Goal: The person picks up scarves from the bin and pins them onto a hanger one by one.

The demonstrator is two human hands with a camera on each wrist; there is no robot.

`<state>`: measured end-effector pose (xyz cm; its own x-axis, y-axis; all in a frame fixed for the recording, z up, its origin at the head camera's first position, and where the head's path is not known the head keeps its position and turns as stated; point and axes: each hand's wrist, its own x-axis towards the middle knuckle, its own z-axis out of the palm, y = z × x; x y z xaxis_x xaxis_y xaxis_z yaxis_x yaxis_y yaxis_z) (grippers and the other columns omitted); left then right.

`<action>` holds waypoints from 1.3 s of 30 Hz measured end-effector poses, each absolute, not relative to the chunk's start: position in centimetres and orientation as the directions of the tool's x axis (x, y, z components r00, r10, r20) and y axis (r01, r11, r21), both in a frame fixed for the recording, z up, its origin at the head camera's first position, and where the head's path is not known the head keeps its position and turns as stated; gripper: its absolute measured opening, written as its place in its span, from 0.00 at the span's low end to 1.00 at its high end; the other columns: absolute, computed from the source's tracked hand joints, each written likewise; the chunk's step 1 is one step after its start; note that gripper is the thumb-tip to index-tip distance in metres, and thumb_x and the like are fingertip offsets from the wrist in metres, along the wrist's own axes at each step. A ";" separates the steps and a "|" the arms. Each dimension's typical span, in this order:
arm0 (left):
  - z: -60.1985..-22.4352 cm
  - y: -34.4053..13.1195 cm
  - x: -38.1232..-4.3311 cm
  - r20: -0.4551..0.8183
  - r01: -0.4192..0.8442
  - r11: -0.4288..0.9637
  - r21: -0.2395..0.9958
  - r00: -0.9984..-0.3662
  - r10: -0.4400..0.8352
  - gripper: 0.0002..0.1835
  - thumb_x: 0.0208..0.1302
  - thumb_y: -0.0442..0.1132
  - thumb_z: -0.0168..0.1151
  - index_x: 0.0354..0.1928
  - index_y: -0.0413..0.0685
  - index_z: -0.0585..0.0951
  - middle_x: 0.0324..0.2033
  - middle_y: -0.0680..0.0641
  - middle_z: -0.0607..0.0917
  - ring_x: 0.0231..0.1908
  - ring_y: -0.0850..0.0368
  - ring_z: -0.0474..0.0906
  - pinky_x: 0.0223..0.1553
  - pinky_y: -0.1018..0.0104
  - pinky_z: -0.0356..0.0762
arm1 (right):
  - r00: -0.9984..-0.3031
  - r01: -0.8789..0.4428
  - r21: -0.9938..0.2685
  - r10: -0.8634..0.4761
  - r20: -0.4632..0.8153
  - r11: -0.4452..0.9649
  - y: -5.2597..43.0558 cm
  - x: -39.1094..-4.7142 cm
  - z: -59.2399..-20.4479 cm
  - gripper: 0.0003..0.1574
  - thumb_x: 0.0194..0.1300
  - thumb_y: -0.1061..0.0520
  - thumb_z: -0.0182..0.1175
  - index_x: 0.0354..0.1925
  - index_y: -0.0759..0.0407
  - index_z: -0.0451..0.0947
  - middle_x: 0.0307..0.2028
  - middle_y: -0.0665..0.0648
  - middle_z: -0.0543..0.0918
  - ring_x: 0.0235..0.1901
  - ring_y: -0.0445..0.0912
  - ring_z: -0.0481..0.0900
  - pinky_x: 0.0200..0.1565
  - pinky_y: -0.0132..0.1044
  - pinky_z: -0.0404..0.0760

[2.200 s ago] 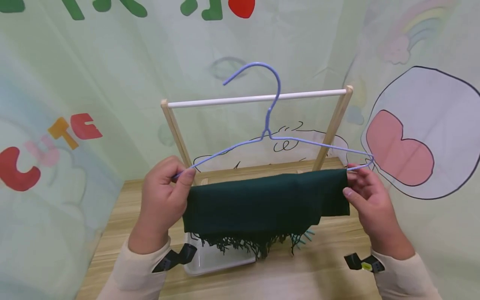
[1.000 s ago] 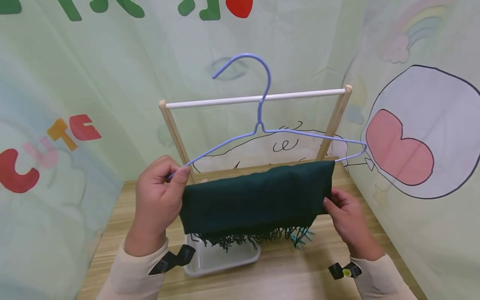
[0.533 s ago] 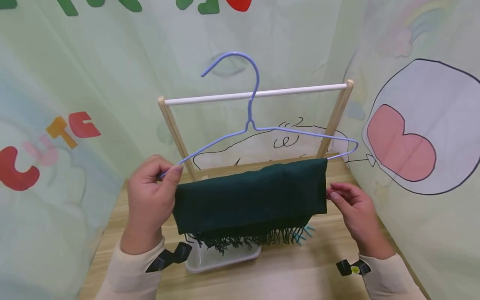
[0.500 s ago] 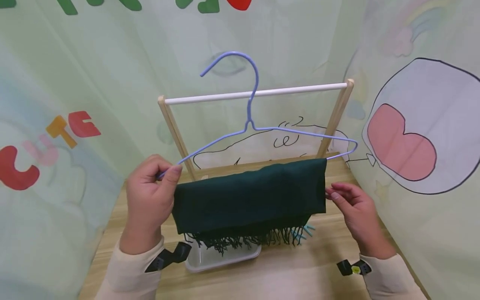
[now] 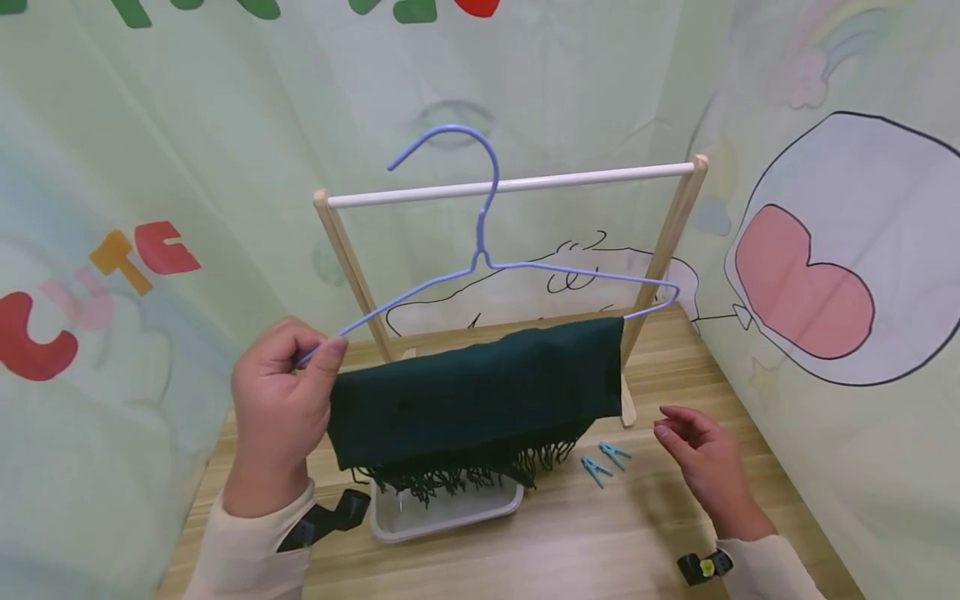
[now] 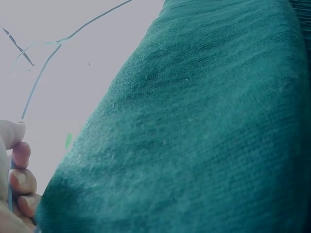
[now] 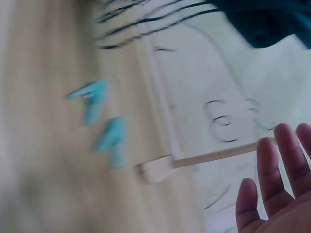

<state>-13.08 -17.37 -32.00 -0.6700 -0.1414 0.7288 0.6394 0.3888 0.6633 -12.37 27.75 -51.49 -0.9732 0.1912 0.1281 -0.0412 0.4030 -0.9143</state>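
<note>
My left hand (image 5: 285, 408) grips the left end of a blue wire hanger (image 5: 480, 242), whose hook points up. Over the hanger's lower bar drapes a folded dark green scarf (image 5: 480, 396) with a fringe along its bottom edge. In the left wrist view the scarf (image 6: 184, 126) fills most of the picture, and the fingers curl round the wire at lower left. My right hand (image 5: 708, 467) is off to the right of the scarf, touching nothing, its fingers loosely bent. Two light blue clothespins (image 5: 606, 461) lie on the table between that hand and the fringe.
A wooden rack with a white rail (image 5: 585, 179) stands behind the hanger. A white plastic tray (image 5: 450, 529) sits on the wooden table (image 5: 570, 542), partly under the fringe. Printed curtains (image 5: 225, 125) enclose the back and sides.
The right hand has let go of the scarf's right edge and moved down and away from it. The hanger and scarf have shifted left with the left hand, uncovering the clothespins.
</note>
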 end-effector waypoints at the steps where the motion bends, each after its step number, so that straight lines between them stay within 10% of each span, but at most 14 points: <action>1: -32.0 -17.4 -13.1 0.729 0.639 0.389 0.664 -0.669 -0.144 0.09 0.63 0.22 0.69 0.25 0.31 0.80 0.23 0.58 0.75 0.27 0.62 0.67 0.31 0.72 0.65 | -0.972 -0.026 -0.904 0.201 0.122 0.427 27.8 -12.3 -52.2 0.21 0.73 0.57 0.67 0.60 0.65 0.81 0.43 0.52 0.89 0.39 0.31 0.82 0.41 0.25 0.82; 21: -32.9 -18.0 -13.0 0.743 0.664 0.363 0.654 -0.655 -0.140 0.09 0.62 0.18 0.66 0.25 0.30 0.79 0.22 0.54 0.74 0.26 0.61 0.67 0.30 0.72 0.64 | -0.979 0.119 -0.728 0.204 0.029 0.675 27.2 -12.6 -60.0 0.33 0.65 0.51 0.76 0.65 0.59 0.82 0.51 0.65 0.85 0.49 0.56 0.80 0.49 0.49 0.77; 39: -33.1 -17.6 -13.0 0.721 0.637 0.385 0.668 -0.682 -0.123 0.09 0.62 0.19 0.67 0.26 0.31 0.80 0.23 0.55 0.74 0.27 0.60 0.67 0.31 0.71 0.66 | -0.983 0.177 -0.582 0.174 -0.061 0.793 26.5 -13.0 -62.4 0.40 0.57 0.36 0.78 0.63 0.50 0.84 0.48 0.59 0.87 0.46 0.56 0.80 0.43 0.51 0.74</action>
